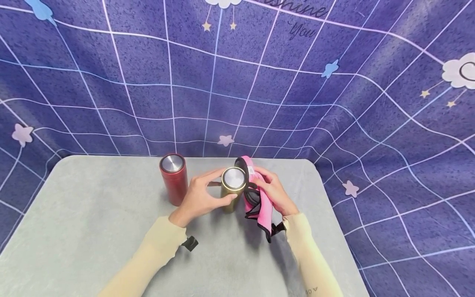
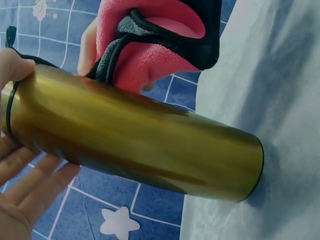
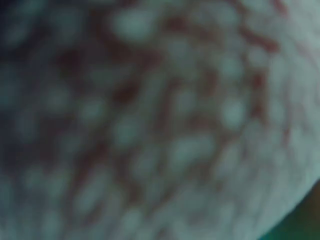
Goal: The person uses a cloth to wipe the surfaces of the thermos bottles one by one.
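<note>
A gold insulated bottle (image 1: 229, 199) with a silver-topped lid (image 1: 234, 177) stands near the back of the table. My left hand (image 1: 202, 196) holds it near the top, thumb on one side and fingers on the other, as the left wrist view also shows for the gold body (image 2: 150, 135). Its base is right at the tabletop. In my right hand (image 1: 272, 187) is a pink fleecy piece with black trim (image 1: 264, 210), gripped close against the bottle's right side. Folds and black-edged openings show in the pink fleece (image 2: 150, 60). Blurred, mottled material fills most of the right wrist view.
A red insulated bottle (image 1: 174, 181) with a silver-topped lid stands upright, just left of my left hand. The grey table (image 1: 92, 231) ends at the back against a blue grid-patterned curtain (image 1: 193, 95). Black straps (image 1: 190, 243) stick out at both wrists.
</note>
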The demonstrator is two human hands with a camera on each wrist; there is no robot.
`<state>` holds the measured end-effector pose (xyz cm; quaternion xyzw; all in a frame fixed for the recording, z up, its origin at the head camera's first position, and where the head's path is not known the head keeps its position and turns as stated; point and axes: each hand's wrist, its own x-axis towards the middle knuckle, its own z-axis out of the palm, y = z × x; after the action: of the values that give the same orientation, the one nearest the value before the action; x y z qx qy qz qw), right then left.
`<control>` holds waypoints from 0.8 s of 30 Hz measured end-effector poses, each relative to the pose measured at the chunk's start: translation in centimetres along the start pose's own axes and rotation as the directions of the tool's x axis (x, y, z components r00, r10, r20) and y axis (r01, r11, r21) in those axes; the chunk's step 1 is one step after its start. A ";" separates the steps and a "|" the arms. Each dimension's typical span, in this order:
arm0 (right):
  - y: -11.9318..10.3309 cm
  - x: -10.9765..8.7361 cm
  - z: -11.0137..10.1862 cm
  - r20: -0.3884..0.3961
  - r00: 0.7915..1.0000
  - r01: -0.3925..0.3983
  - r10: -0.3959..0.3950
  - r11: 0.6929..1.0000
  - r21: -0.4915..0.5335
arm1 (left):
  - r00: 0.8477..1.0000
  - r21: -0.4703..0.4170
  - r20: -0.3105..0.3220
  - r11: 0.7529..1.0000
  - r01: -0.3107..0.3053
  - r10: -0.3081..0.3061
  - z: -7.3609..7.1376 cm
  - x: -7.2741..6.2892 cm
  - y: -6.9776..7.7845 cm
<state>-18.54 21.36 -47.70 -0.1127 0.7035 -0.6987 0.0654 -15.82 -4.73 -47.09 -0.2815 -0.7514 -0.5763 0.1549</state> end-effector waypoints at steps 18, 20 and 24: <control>1.1 1.2 0.4 0.074 0.996 -0.039 0.045 0.997 -0.072 | 0.985 0.021 -0.010 0.985 -0.173 0.173 -0.2 -0.4 -0.1; 1.4 1.3 0.4 0.091 0.994 -0.053 0.060 0.996 -0.077 | 0.981 0.043 -0.011 0.980 -0.194 0.194 -0.3 -0.4 0.1; 2.0 1.5 0.3 0.099 0.992 -0.067 0.080 0.990 -0.124 | 0.972 0.071 -0.015 0.970 -0.232 0.234 -0.3 -0.4 0.6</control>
<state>-20.03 20.68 -49.56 -0.1266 0.7437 -0.6452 0.1209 -15.14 -5.04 -46.78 -0.3557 -0.7309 -0.5309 0.2398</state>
